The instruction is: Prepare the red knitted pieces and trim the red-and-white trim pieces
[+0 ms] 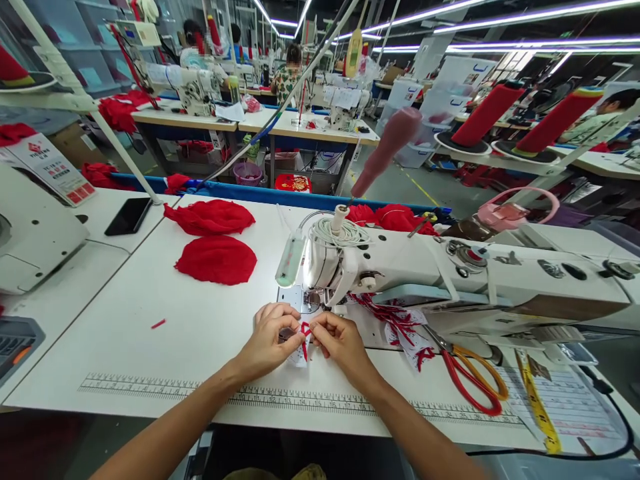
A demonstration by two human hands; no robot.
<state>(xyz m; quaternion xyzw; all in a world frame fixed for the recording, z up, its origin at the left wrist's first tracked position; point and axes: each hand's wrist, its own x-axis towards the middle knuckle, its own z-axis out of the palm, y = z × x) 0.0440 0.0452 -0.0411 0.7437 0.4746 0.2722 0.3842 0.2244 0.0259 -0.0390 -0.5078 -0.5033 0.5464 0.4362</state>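
Showing just below the centre of the frame, a small red strip on white patterned material is pinched between thumb and fingertips of both the left hand and the right hand. Directly above stands the white sewing machine, with red-and-white strips under its arm. Scissors lie lower right, a red cloth piece left of centre, a black phone nearer the left edge.
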